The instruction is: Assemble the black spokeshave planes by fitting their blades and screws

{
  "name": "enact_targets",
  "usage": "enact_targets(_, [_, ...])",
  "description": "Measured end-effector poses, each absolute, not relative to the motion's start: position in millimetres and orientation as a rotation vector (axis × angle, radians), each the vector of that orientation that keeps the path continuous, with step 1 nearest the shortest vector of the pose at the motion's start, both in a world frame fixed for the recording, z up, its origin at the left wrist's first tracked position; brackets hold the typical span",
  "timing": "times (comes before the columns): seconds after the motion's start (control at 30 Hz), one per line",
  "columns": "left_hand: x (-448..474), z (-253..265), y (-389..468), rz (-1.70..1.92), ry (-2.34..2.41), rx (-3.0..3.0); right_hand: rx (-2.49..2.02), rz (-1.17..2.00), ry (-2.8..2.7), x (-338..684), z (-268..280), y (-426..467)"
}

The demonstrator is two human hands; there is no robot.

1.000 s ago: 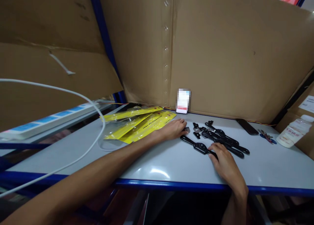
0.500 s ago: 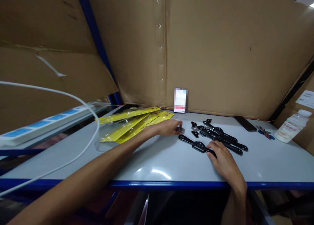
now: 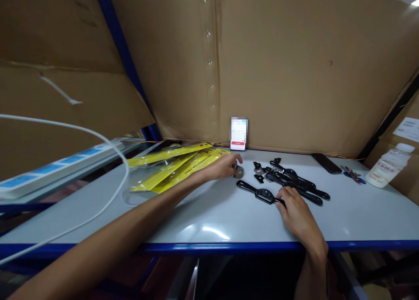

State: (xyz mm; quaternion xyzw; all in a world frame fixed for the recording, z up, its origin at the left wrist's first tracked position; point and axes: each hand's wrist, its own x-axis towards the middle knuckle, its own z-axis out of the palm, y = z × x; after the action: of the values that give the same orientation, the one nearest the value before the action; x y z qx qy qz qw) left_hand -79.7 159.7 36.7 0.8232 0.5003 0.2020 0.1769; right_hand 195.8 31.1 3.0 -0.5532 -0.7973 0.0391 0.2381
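Note:
A black spokeshave (image 3: 264, 196) lies on the table, its right handle between the fingers and thumb of my right hand (image 3: 297, 210). My left hand (image 3: 225, 165) hovers in front of the propped phone, fingers curved and apart. Just below those fingertips lies a small flat metal blade (image 3: 239, 172). Behind the held spokeshave, several more black spokeshaves (image 3: 293, 180) are piled together. Small black clamp pieces (image 3: 259, 178) and other metal blades lie at the left end of that pile.
Yellow-carded clear blister packs (image 3: 183, 169) lie left, by a white power strip (image 3: 62, 162) and a looping white cable (image 3: 119, 182). A lit phone (image 3: 238, 134) leans on the cardboard wall (image 3: 294, 73). At right are a dark phone (image 3: 326, 163), keys (image 3: 352, 175) and a bottle (image 3: 389, 165).
My left hand's fingers have lifted and spread off the small blade, which stays on the table. My right hand keeps its hold on the spokeshave. The view has shifted slightly.

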Motion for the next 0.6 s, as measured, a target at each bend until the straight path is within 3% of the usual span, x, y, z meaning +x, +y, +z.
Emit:
enact_targets(0.2, [-64,47,142,0.970,1.243,2.167,-1.583,0.048,-2.204,192,1,28])
enact_targets(0.6, [-37,52,107,0.996,0.755,1.597,-1.640,0.131,-2.070,192,5,25])
